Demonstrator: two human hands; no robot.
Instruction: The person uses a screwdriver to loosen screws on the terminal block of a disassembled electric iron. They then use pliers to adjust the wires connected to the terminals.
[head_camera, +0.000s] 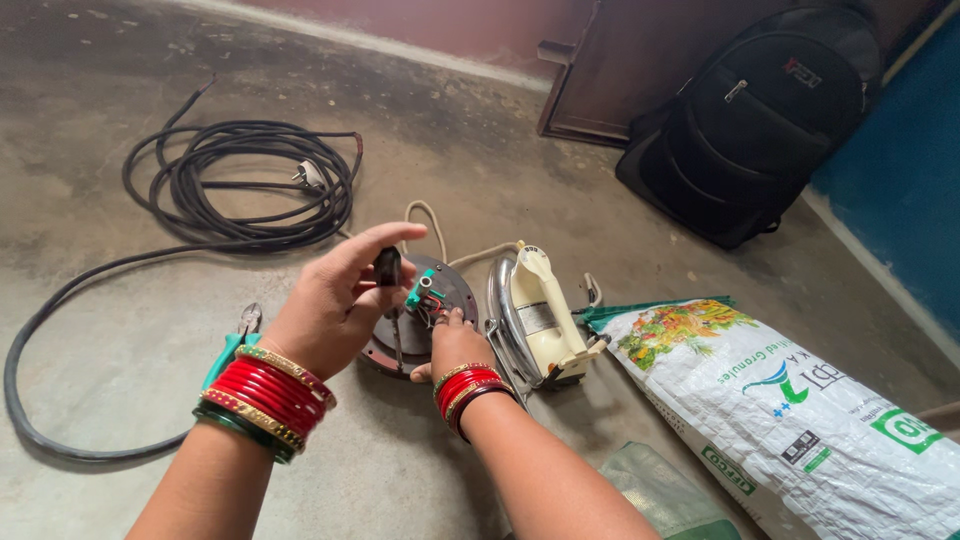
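Down on the floor (420, 130), the left hand (335, 305) pinches a dark screwdriver handle (387, 266) while the right hand (452, 345) grips the round iron base (455, 285) (green part (421, 290) on top).

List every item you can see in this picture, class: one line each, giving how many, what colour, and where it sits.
Cable coil: one, black, on the floor at upper left, with a plug in it.
Pliers: one, green-handled, on the floor by the left wrist.
Round base plate: one, dark, with a green part, in the centre.
Iron cover: one, cream and chrome, right of the plate.
Cord: one, beige, behind the plate.
Sack: one, white and printed, lying at right.
Backpack: one, black, at upper right.
Bangles: red, green, gold, on both wrists.
Left hand: holds a dark tool handle.
Right hand: rests on the plate.
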